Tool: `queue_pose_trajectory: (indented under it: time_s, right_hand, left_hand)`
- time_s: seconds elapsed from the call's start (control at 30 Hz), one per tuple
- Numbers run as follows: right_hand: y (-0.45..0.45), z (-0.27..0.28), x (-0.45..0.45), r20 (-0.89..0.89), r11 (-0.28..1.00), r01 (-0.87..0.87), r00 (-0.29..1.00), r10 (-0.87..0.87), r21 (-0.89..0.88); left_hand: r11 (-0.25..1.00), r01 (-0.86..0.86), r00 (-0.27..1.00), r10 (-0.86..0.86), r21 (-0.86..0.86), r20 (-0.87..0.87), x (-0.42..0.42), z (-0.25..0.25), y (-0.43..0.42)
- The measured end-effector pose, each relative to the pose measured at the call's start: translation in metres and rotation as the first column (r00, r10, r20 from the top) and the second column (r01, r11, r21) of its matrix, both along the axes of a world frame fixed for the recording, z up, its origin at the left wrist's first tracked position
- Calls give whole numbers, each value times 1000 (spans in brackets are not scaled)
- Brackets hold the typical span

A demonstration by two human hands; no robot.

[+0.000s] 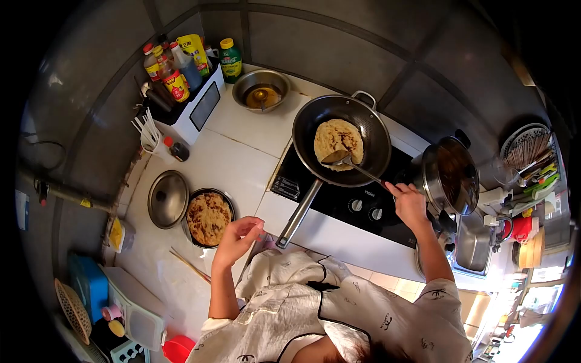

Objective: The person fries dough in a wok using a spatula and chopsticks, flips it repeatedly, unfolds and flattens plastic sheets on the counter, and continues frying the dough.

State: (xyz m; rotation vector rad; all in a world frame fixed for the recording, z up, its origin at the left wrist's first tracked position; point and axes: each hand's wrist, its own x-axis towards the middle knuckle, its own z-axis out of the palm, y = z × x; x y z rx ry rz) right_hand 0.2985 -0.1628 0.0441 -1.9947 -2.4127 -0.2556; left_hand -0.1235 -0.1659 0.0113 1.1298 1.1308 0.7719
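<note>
My right hand (410,203) is closed round the handle of a metal spatula (365,171). The spatula's blade rests on the lower part of a browned flatbread (339,140) in a dark wok (378,130). That wok sits on the black stove, its long handle (302,212) pointing toward my body. My left hand (239,239) hovers by the counter edge with loosely bent fingers and nothing visible in it. Beside it, a second flatbread (207,216) lies in a round dark-rimmed dish, next to a metal lid (167,198).
A steel bowl of oil (239,91) stands at the back, near a sauce bottle rack (206,109). A lidded pot (451,181) is right of the wok, with a sink (474,245) beyond. Chopsticks (192,266) lie on the left counter.
</note>
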Motion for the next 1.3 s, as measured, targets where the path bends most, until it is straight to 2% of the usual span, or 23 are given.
queue_pose_trajectory:
  time_s: [0.13,0.27,0.47,0.6,0.7,0.9,1.1,1.3]
  right_hand:
    - [-2,0,7,75,998,27,997,-22,-55]
    - [-9,12,16,-93,997,67,993,-70,-41]
    - [-6,16,37,76,999,1,997,2,-49]
    - [-5,25,49,-70,1000,19,997,-19,2]
    - [-5,26,48,39,996,58,998,-55,-71]
    - [1,31,50,-53,998,58,997,-59,-17]
    - [8,29,42,-11,994,103,995,-103,-39]
    - [26,7,19,-104,981,173,981,-163,88]
  left_hand:
    - [1000,-10,1000,10,5,-3,-1,1,0]
    - [1000,1,1000,-1,10,-12,-3,-1,0]
    - [1000,14,1000,-14,1,-8,0,-3,1]
    - [1000,11,1000,-11,3,13,0,-2,3]
    - [1000,13,1000,-13,0,17,0,-5,2]
    - [1000,13,1000,-13,-2,10,2,-4,4]
    - [1000,24,1000,-24,11,-15,0,-3,4]
    - [999,32,999,-32,4,15,5,-6,5]
